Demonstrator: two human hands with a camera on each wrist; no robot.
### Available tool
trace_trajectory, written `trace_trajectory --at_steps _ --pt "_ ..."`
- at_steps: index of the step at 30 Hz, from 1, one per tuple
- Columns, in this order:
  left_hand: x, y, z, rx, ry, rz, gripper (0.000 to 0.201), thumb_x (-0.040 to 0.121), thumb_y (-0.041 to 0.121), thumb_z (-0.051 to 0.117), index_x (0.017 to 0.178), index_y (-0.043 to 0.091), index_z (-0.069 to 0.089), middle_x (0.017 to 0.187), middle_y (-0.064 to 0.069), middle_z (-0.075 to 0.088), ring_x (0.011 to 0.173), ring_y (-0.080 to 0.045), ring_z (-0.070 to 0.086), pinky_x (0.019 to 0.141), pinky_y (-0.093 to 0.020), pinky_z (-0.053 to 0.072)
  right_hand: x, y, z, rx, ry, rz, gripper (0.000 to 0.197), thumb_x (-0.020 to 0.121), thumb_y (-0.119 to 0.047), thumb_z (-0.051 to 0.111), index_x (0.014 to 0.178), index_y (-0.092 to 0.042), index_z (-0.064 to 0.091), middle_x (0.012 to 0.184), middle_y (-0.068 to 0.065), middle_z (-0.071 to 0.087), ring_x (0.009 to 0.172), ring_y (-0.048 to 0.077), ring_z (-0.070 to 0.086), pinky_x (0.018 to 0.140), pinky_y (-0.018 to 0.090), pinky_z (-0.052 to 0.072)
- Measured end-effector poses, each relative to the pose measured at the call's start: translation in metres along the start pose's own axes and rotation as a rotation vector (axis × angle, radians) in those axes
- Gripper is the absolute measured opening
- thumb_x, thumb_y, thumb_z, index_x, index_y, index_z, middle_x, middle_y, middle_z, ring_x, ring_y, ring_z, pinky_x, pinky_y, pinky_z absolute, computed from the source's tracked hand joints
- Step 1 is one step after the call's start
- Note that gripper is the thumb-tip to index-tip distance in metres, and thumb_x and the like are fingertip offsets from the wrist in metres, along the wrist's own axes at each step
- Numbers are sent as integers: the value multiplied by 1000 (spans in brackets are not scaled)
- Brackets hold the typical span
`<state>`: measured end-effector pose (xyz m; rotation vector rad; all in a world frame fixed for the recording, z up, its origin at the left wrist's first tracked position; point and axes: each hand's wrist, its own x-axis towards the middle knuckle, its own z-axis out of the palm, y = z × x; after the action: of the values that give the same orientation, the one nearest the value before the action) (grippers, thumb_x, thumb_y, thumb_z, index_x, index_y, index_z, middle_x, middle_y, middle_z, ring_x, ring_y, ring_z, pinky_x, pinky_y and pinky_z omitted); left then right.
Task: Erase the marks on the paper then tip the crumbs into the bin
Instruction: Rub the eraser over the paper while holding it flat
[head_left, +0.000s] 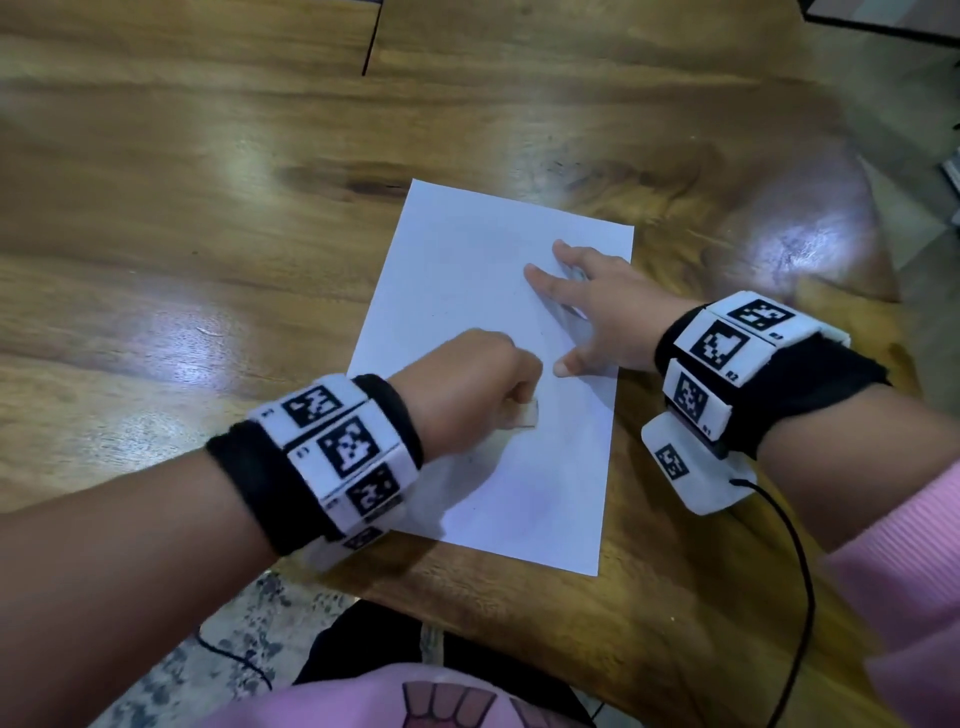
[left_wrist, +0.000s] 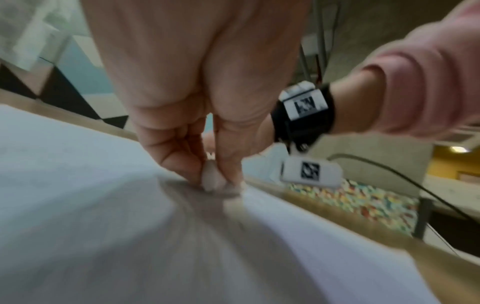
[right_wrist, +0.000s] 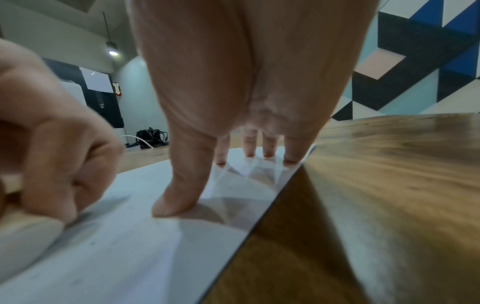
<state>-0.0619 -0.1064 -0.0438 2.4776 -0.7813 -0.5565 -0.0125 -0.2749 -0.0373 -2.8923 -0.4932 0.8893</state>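
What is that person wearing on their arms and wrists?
Both hands are bare. Each wrist carries a black fabric band ringed with white square tiles printed with black-and-white coded patterns. Under the right wrist hangs a small white box with its own coded marker, and a thin black cable runs from it. Pink ribbed sleeves are pushed up the forearms.

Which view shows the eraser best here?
The left wrist view: the eraser sits centred, pinched by the left hand against the paper. The head view shows only its end below the fist. The right wrist view catches a blurred piece at the edge.
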Motion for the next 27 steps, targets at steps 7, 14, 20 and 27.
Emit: trace_trajectory --at_steps 7,14,20,27 --pt "-45 -4 20 -47 -195 60 7 73 11 65 68 14 62 75 3 55 68 -15 55 57 -20 35 -1 1 0 16 9 -4 98 79 -40 70 149 -34 2 158 -2 -12 146 22 -4 117 37 13" --pt "23 12 -4 45 29 -24 5 80 10 58 77 6 59 79 -11 56 71 -23 45 56 -29 27 1 2 2 51 22 -7 96 78 -37 71 149 -35 6 159 -3 -10 146 21 -3 118 36 11" --pt "-34 10 25 13 -242 161 9 75 8 55 67 12 55 78 -7 56 70 -23 53 63 -34 42 1 3 2 32 16 -10 99 78 -40 71 149 -36 2 158 -4 -11 146 21 -3 117 35 11" --pt "23 21 -7 136 9 -27 9 86 12 50 90 7 56 81 -8 45 74 -25 44 61 -26 22 2 2 2 47 16 -13 96 79 -37 70 149 -35 4 159 -2 -11 146 22 -3 119 36 10"
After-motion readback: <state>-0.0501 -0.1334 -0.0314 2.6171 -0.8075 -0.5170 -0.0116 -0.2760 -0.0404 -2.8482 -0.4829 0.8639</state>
